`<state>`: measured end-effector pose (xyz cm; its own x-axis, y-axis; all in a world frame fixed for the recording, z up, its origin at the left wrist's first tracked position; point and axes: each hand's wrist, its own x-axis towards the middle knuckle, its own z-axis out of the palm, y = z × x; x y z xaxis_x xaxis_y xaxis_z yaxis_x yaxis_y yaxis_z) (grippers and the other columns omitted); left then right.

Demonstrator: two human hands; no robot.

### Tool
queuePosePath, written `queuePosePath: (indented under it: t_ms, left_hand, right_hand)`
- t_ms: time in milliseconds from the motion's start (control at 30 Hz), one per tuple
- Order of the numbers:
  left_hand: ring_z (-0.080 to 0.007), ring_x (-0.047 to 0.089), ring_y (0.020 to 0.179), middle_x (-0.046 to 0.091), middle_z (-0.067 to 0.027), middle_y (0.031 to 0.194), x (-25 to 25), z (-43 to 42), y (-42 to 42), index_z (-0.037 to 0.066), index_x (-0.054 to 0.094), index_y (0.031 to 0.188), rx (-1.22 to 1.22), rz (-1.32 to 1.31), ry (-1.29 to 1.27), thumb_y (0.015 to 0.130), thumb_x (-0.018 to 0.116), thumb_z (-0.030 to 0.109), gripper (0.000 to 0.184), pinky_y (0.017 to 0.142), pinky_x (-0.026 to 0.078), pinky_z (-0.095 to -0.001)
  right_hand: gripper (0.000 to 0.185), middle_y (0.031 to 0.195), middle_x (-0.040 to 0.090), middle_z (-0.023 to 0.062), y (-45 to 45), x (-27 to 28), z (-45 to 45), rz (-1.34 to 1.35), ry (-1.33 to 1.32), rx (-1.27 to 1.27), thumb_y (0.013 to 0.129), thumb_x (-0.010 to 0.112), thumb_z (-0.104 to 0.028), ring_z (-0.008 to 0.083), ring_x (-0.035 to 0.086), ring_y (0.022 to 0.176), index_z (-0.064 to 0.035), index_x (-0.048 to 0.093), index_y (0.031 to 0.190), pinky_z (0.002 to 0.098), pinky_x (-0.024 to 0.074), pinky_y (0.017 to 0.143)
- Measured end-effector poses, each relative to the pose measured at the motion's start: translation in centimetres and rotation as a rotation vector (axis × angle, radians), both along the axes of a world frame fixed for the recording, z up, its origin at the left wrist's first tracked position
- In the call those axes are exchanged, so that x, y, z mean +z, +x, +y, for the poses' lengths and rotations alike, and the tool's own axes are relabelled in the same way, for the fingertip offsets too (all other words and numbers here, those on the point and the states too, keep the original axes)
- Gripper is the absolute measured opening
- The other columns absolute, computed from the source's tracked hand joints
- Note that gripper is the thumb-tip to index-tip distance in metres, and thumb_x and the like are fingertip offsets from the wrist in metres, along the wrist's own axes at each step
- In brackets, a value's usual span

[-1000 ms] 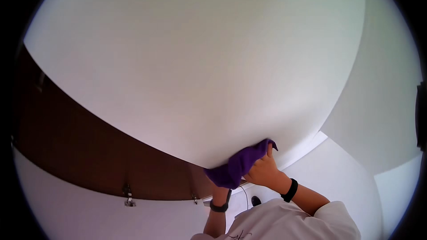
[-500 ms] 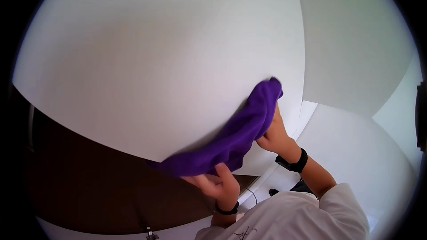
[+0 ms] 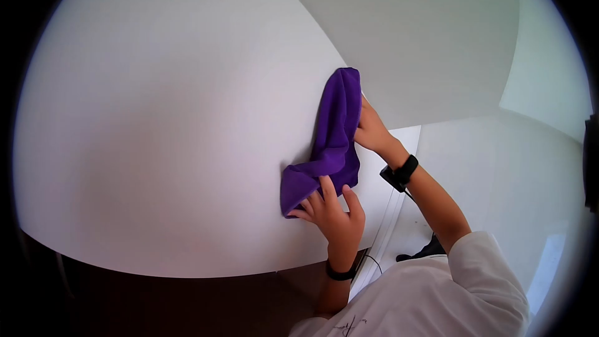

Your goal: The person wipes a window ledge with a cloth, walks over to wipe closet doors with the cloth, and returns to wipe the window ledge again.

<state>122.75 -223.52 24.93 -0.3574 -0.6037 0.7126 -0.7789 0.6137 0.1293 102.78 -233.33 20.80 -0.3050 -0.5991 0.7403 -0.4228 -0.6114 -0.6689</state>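
Note:
A crumpled purple cloth (image 3: 334,128) lies bunched against a large white surface (image 3: 168,143), close to its right edge. My right hand (image 3: 374,128) grips the cloth's upper part from the right, and its fingertips are hidden behind the folds. Lower down, my left hand (image 3: 337,212) has its fingers in the cloth's lower folds, the index finger over the fabric and the thumb standing apart. Black bands circle both wrists, and the right one carries a small dark box (image 3: 393,179).
Right of the white surface is a grey-white panel (image 3: 424,37). Below it runs a white ledge (image 3: 384,231), beside a pale floor (image 3: 499,181). A thin dark cable (image 3: 374,262) and a dark shoe (image 3: 427,248) show near my shirt. Dark brown lies under the surface's lower edge.
Both hands and the cloth have shifted up the white surface, the left one also rightward. The cloth is bunched more upright, and the view has turned, showing more of the right panel.

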Motion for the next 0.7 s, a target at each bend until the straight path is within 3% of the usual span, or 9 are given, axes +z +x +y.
queuePosePath:
  t_ms: [67,133,200,267,367,467,567,667,700]
  left_hand:
    - [-0.0508,0.034,0.139,0.053,-0.0284,0.129,-1.5,-2.2,0.3,-0.004,0.049,0.145,-0.007,0.008,0.041,0.093,0.061,0.02,0.059,0.114,0.0,-0.0732]
    - [-0.0514,0.033,0.139,0.054,-0.0291,0.128,-5.9,-6.8,-0.2,-0.001,0.049,0.147,0.042,-0.092,0.121,0.092,0.061,0.022,0.062,0.114,0.005,-0.0738]
    - [-0.0509,0.036,0.139,0.054,-0.0294,0.132,-9.9,-10.2,-2.3,0.0,0.049,0.147,0.026,-0.191,0.226,0.091,0.062,0.022,0.062,0.113,0.01,-0.0733]
    - [-0.0515,0.035,0.14,0.053,-0.0299,0.137,-7.5,-10.1,-0.8,0.002,0.044,0.153,0.028,-0.248,0.483,0.09,0.061,0.022,0.068,0.112,0.015,-0.0746]
    - [-0.0521,0.034,0.141,0.051,-0.0311,0.137,-4.4,-10.2,0.7,0.001,0.038,0.156,0.027,-0.094,0.401,0.09,0.059,0.02,0.072,0.112,0.015,-0.074]
    - [-0.0502,0.029,0.146,0.038,-0.0326,0.152,-0.7,-11.5,0.9,-0.005,0.025,0.159,-0.171,0.301,0.324,0.092,0.054,0.007,0.074,0.122,0.012,-0.0558]
    - [-0.0439,0.023,0.152,0.022,-0.033,0.162,4.2,-14.6,-1.8,-0.005,0.014,0.161,-0.262,0.575,0.341,0.099,0.047,0.007,0.071,0.124,0.015,-0.0458]
    - [-0.0435,0.017,0.154,0.012,-0.0355,0.164,5.9,-18.3,-4.5,-0.007,0.001,0.16,-0.339,0.659,0.378,0.102,0.044,0.012,0.075,0.124,0.012,-0.0455]
    - [-0.0424,0.011,0.156,0.005,-0.034,0.166,7.6,-12.5,-4.0,-0.006,-0.003,0.16,-0.349,0.654,0.345,0.103,0.042,0.014,0.076,0.125,0.009,-0.0457]
  right_hand:
    - [0.051,0.154,0.042,0.0266,0.0,-3.9,-3.4,0.034,0.039,-0.038,0.09,0.063,-0.022,0.0457,0.038,0.143,0.0,0.058,0.136,0.0457,0.0324,0.119]
    - [0.057,0.154,0.041,0.0271,1.2,-12.6,-7.2,-0.128,0.257,-0.022,0.092,0.063,-0.027,0.0464,0.037,0.143,-0.0004,0.053,0.142,0.0456,0.0314,0.12]
    - [0.062,0.156,0.039,0.0274,1.2,-18.1,-7.8,-0.017,0.426,-0.102,0.093,0.063,-0.03,0.0462,0.037,0.144,-0.0019,0.05,0.146,0.0442,0.0331,0.119]
    - [0.057,0.153,0.042,0.0271,2.7,-13.0,-5.8,-0.049,0.544,-0.002,0.091,0.065,-0.026,0.0465,0.041,0.14,-0.0014,0.054,0.141,0.0452,0.0371,0.116]
    - [0.053,0.149,0.045,0.0287,3.5,-2.0,-4.0,-0.082,0.395,-0.146,0.089,0.067,-0.022,0.0487,0.043,0.137,-0.0004,0.057,0.136,0.0473,0.0398,0.113]
    - [0.048,0.146,0.046,0.0295,2.7,6.4,-3.6,0.135,0.214,-0.303,0.088,0.066,-0.019,0.0521,0.041,0.135,-0.0003,0.058,0.131,0.055,0.0347,0.114]
    - [0.048,0.146,0.047,0.0286,-0.8,12.5,-4.6,0.265,0.148,-0.429,0.086,0.066,-0.02,0.0526,0.038,0.137,-0.0008,0.06,0.13,0.0622,0.0289,0.115]
    - [0.051,0.146,0.048,0.0274,-2.4,13.6,-5.7,0.362,0.119,-0.59,0.085,0.066,-0.022,0.0539,0.034,0.14,-0.0012,0.061,0.131,0.0677,0.0242,0.115]
    - [0.053,0.146,0.048,0.0269,-1.2,13.9,0.2,0.33,0.076,-0.621,0.084,0.066,-0.023,0.0546,0.033,0.141,-0.0013,0.061,0.131,0.0696,0.0225,0.115]
